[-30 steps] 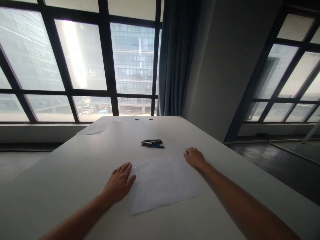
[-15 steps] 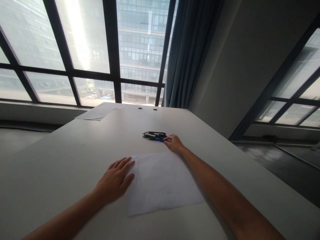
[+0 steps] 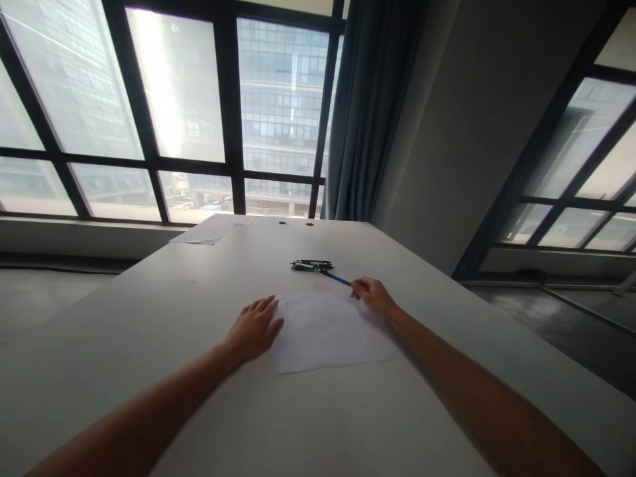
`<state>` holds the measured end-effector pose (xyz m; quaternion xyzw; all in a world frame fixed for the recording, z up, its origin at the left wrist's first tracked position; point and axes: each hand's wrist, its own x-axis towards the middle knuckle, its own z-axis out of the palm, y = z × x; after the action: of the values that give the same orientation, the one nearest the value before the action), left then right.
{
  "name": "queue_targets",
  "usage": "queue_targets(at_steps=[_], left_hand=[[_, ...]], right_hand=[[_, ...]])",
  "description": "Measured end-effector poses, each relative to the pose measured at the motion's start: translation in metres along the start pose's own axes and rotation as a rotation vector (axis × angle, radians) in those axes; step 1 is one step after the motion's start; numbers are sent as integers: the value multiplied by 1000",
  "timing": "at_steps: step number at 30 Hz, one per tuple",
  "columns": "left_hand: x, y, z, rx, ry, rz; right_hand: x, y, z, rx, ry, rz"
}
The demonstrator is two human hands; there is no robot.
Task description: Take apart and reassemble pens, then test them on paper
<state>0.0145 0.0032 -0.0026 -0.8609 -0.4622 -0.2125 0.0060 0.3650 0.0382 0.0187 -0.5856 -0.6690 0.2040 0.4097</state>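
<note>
A blue pen (image 3: 340, 280) is pinched at its near end by my right hand (image 3: 372, 295), and its far tip points toward a small pile of mostly black pens (image 3: 313, 265). I cannot tell whether that tip still touches the pile. Closer to me a white sheet of paper (image 3: 328, 338) lies on the table. My left hand (image 3: 256, 326) rests flat over the sheet's left edge, fingers stretched out and thumb apart. The right wrist passes above the sheet's right side.
The long white table (image 3: 223, 417) reaches toward the windows. More paper sheets (image 3: 211, 230) lie at its far left, and two round grommets (image 3: 309, 224) sit near the far edge. A blue curtain (image 3: 368, 132) hangs behind, beside a grey wall.
My right hand has drawn the blue pen away from the pile, to the right and toward me, turning it aslant. My left hand stays on the sheet; the camera view has tilted up.
</note>
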Motion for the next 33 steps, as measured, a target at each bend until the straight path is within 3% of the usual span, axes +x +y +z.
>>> queue_targets(at_steps=[7, 10, 13, 15, 18, 23, 30, 33], left_hand=[[25, 10, -10, 35, 223, 176], [47, 17, -8, 93, 226, 233], [67, 21, -1, 66, 156, 272], [74, 20, 6, 22, 163, 260], [74, 15, 16, -76, 282, 200], [64, 13, 22, -170, 360, 127], [62, 18, 16, -177, 310, 59], [61, 22, 16, -187, 312, 114]], right_hand=[[-13, -42, 21, -73, -81, -117], [-11, -50, 31, -99, -131, -185], [-9, -53, 42, -58, -129, -218], [-7, -51, 48, 12, -81, -217], [-6, -44, 56, 50, 8, -268], [-11, -32, 65, -130, 180, -425], [-19, -36, 65, -282, 271, -455], [-20, -35, 63, -317, 314, -431]])
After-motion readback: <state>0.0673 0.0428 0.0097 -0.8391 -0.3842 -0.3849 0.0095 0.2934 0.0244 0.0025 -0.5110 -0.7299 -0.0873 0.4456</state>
